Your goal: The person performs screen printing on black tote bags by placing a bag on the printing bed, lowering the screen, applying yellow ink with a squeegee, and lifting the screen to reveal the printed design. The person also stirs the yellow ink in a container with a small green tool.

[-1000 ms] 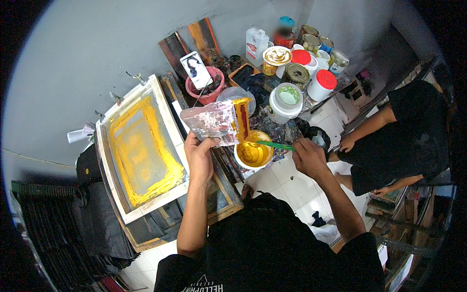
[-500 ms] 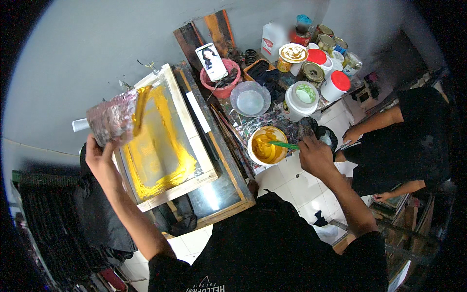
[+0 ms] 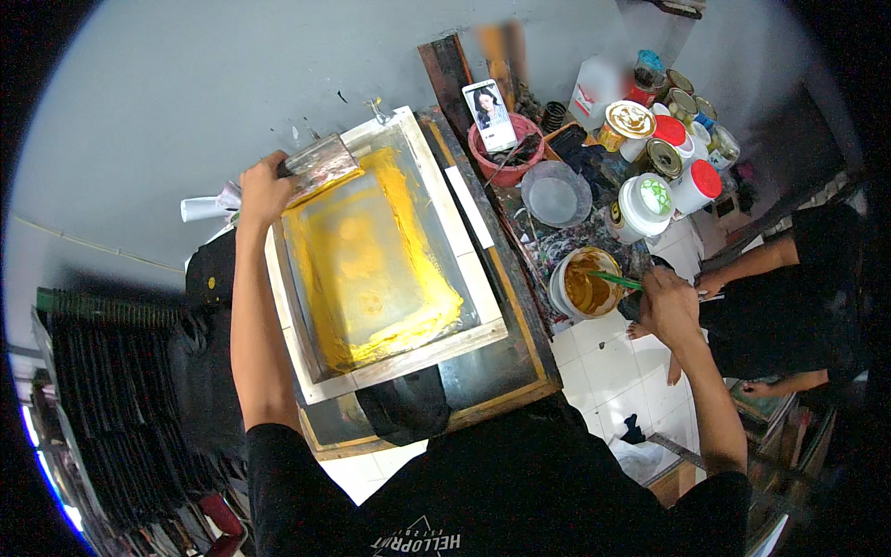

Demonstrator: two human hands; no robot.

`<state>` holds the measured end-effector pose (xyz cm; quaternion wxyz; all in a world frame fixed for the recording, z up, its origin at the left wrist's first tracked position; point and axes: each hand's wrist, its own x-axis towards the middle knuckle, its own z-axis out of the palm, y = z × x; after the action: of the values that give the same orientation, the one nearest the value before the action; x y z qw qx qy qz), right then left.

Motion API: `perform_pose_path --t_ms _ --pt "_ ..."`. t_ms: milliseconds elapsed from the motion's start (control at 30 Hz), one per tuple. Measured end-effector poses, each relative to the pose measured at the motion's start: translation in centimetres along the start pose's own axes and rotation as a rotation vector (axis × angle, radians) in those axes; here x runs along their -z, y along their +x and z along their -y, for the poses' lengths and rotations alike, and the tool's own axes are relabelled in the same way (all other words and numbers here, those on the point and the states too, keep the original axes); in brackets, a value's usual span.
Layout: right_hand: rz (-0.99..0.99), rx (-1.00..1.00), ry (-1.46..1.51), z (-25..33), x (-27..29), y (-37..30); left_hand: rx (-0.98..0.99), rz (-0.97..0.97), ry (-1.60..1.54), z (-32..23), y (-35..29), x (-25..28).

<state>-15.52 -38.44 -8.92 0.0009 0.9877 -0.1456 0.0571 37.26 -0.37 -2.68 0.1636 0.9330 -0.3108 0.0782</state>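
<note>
My left hand [image 3: 264,190] grips an ink-stained squeegee [image 3: 320,169] at the far left end of a wooden-framed printing screen. Its yellow-coated edge is down at the mesh; I cannot tell how firmly it touches. Thick yellow ink [image 3: 422,251] borders the mesh on the right and near sides, with a thinner film across the middle. The pale screen frame [image 3: 483,325] lies over a dark board, with black fabric [image 3: 408,404] sticking out at its near edge. My right hand [image 3: 670,304] is closed on a green stick [image 3: 617,279], its tip inside a white tub [image 3: 559,288] of yellow-gold ink.
Beyond the tub stand a translucent bowl [image 3: 557,193], a white lidded bucket [image 3: 640,209] and several paint cans and jars. A phone [image 3: 489,115] leans in a pink basin [image 3: 478,144]. Another person [image 3: 770,288] in black stands at right. Dark stacked sheets [image 3: 111,399] fill the left.
The squeegee has come down from its raised, tilted hold to the screen's far left end. The green stick stays in the ink tub. The whole view has shifted, with the scene further right.
</note>
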Motion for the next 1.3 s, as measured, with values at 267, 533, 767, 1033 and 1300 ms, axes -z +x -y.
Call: perform_pose_path --t_ms 267,533,767,1033,1300 --pt "0.031 -0.267 0.042 2.3 3.3 -1.4 0.091 0.126 0.173 3.2 5.5 -5.2" --pt "0.124 -0.401 0.151 2.8 5.4 -2.3 0.112 -0.078 0.319 2.7 4.2 -6.6" --pt "0.199 -0.281 0.055 2.0 4.3 -0.4 -0.052 0.153 -0.635 -12.3 -7.7 -5.9" --pt "0.333 -0.097 0.053 1.5 -0.1 2.4 0.016 0.775 -0.858 -32.2 -16.3 -15.4" --pt "0.225 -0.1 0.534 -2.1 -0.8 0.6 -0.001 0.868 -0.732 -33.7 -12.7 -22.8"
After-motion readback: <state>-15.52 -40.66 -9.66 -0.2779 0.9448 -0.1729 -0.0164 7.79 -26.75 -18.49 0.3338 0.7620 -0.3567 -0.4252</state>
